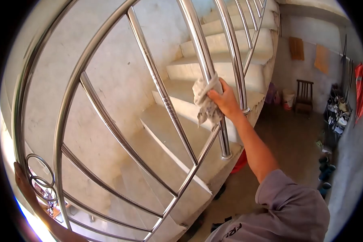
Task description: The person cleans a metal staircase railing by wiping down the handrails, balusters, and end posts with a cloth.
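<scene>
My right hand (226, 100) is closed round a pale, dirty cloth (207, 101), which is wrapped about a thick upright steel post (198, 40) of the stair railing. A loose end of the cloth hangs below my fingers. At the far left, my left hand (20, 174) is at the outer curved steel rail (19, 117), beside the small ring ornaments (40, 171). Its fingers are mostly hidden behind the rail and dim, so their grip cannot be made out.
Concrete stairs (218, 70) rise behind the railing. Below on the right are a wooden chair (304, 94), a white bucket (288, 99), a shoe rack (338, 109), a red umbrella (362, 88) and hanging orange cloths (297, 48). Curved railing bars (117, 139) span the left.
</scene>
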`<move>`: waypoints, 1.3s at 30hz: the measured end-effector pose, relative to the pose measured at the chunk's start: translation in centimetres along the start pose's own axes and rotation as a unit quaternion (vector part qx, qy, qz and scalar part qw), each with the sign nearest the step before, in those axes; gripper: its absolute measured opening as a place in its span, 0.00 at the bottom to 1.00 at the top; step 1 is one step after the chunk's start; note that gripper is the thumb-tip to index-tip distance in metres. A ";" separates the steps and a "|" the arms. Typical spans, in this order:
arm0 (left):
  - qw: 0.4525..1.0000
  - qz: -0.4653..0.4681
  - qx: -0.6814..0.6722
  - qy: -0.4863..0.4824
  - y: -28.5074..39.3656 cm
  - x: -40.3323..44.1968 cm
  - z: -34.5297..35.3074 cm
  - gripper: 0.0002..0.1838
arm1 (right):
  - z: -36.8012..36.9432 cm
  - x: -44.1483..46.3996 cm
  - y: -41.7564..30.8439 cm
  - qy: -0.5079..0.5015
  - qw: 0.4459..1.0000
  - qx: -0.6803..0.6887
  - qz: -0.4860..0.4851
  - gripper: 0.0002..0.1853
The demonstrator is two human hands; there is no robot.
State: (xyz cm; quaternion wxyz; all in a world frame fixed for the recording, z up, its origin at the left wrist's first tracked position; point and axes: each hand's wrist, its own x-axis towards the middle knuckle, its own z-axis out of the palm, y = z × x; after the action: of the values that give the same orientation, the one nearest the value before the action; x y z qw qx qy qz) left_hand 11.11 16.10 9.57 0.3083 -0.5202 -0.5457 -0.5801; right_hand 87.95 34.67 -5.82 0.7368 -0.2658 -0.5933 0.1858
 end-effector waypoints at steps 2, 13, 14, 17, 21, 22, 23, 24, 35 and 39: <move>0.999 -0.027 -0.025 -0.023 0.3 0.3 -0.3 0.37 | -0.3 -2.9 1.1 0.002 1.000 -0.021 0.003 0.26; 0.998 -0.057 0.031 -0.026 -2.3 2.0 -2.3 0.27 | -2.7 -20.2 10.7 0.029 0.988 -0.135 0.066 0.28; 0.995 -0.040 0.077 -0.056 -4.3 2.9 -3.4 0.25 | -2.8 -20.8 10.8 0.018 0.986 -0.164 0.038 0.31; 0.851 0.201 0.383 -0.299 -11.4 7.8 -8.6 0.20 | -3.0 -20.6 10.1 0.001 0.987 -0.129 0.100 0.34; 0.994 -0.035 0.076 -0.065 -5.4 3.5 -3.5 0.26 | -0.8 -17.4 8.0 0.150 0.985 0.043 0.078 0.32; 0.997 -0.052 0.033 -0.038 -3.6 2.6 -2.4 0.27 | -0.5 -15.7 7.5 0.146 0.986 0.042 0.068 0.32; 0.998 -0.060 0.007 -0.023 -2.4 1.9 -1.6 0.29 | -0.4 -13.6 7.0 0.111 0.993 -0.001 0.029 0.32; 0.998 -0.063 -0.010 -0.015 -1.4 1.4 -1.0 0.30 | 0.0 -11.4 6.1 0.077 0.996 -0.045 -0.011 0.31; 0.999 -0.037 -0.023 0.016 -0.7 0.1 0.3 0.36 | 6.2 10.8 -10.2 0.157 0.874 -0.369 -0.275 0.36; 0.999 -0.007 -0.037 0.038 -1.3 0.1 0.6 0.35 | 7.0 16.2 -13.5 0.154 0.800 -0.449 -0.367 0.34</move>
State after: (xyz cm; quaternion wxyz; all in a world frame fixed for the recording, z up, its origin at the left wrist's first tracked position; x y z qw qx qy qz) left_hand 10.08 16.97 9.17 0.3057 -0.5048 -0.5154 -0.6214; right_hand 84.30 34.77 16.09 0.6294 -0.3543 -0.5419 -0.4297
